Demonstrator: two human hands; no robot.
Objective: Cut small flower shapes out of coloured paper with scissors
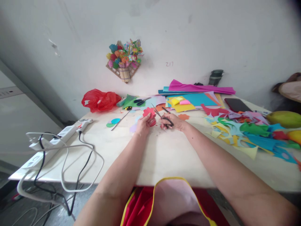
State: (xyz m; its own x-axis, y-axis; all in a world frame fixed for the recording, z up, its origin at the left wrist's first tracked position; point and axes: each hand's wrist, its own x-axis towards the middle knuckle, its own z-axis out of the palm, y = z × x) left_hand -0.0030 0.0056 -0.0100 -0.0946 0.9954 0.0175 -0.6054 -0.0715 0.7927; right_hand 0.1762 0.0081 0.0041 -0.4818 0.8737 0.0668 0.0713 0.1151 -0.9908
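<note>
My left hand pinches a red paper flower with scalloped petals, held over the middle of the table. Close by on the right, my right hand grips black-handled scissors, their blades pointing up and left towards the flower's edge. Whether the blades touch the paper I cannot tell. Small red scraps lie beneath my hands. An orange paper flower rests just beyond my right hand. Blue and green paper circles lie to the left.
Another pair of scissors lies on green paper behind. Coloured sheets are stacked at the back, paper scraps heaped at right near a phone. A red plastic bag and a power strip with cables occupy the left.
</note>
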